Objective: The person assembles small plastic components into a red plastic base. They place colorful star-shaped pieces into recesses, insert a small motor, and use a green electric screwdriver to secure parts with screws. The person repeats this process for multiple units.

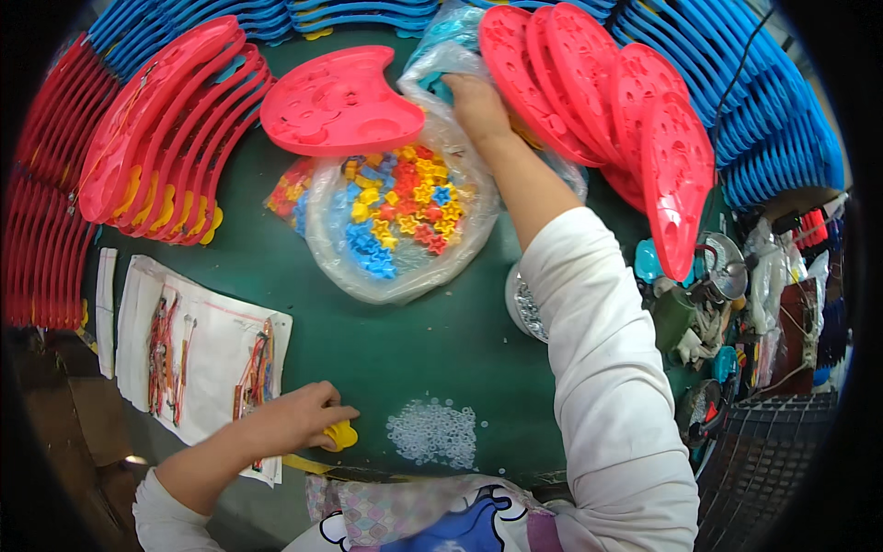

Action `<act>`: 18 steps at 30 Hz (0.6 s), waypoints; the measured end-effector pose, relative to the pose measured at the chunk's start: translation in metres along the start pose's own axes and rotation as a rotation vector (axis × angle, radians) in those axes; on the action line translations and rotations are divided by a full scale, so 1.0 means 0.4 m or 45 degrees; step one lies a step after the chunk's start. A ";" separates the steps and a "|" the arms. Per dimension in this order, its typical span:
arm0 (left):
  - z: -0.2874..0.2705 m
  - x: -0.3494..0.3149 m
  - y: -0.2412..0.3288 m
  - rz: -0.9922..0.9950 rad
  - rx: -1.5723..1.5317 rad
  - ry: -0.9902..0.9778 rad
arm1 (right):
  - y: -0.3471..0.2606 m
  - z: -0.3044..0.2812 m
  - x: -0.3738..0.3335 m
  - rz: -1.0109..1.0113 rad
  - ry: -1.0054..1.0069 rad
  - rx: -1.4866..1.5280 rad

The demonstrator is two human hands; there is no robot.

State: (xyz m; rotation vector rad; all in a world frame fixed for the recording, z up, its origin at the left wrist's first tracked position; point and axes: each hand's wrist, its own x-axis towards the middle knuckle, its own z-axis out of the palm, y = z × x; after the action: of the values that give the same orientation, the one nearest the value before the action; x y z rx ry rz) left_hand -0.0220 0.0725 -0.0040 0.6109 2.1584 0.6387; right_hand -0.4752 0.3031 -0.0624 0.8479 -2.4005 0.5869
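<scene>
Near the table's front edge, my left hand (317,416) is closed on a yellow flower-shaped plastic piece (342,436). My right hand (475,103) reaches far forward into a clear plastic bag (448,57) that holds teal pieces; its fingertips are hidden there. Just this side of that bag lies a round container lined with clear plastic (386,293), full of small red, yellow and blue star and block pieces (405,207). A red moulded plastic panel (340,101) rests against its far rim. Small clear rings (432,432) are scattered right of my left hand.
Red panels stand in rows at the left (170,120) and lean in a fan at the right (612,92). Blue panels (763,110) line the back. Wired parts (166,359) lie on white cloth at left. A bowl of small metal parts (526,304) sits beside my right arm.
</scene>
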 end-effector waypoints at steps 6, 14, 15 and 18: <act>-0.135 0.058 -0.004 0.084 -0.346 1.006 | -0.030 -0.022 0.024 -0.054 -0.440 -0.568; -0.548 0.327 -0.170 0.098 -2.088 1.627 | -0.019 -0.077 -0.031 -0.350 -0.467 -0.713; -0.551 0.322 -0.164 0.239 -2.126 1.592 | -0.020 -0.072 -0.030 -0.311 -0.495 -0.712; -0.516 0.219 -0.158 0.494 -2.167 1.395 | -0.030 -0.053 -0.016 -0.265 -0.488 -0.708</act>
State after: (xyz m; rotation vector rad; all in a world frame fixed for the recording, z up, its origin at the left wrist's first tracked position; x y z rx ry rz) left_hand -0.2489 0.0288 0.0252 -0.4310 1.3029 2.9486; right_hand -0.4559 0.3092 -0.0472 0.9966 -2.5578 -0.3473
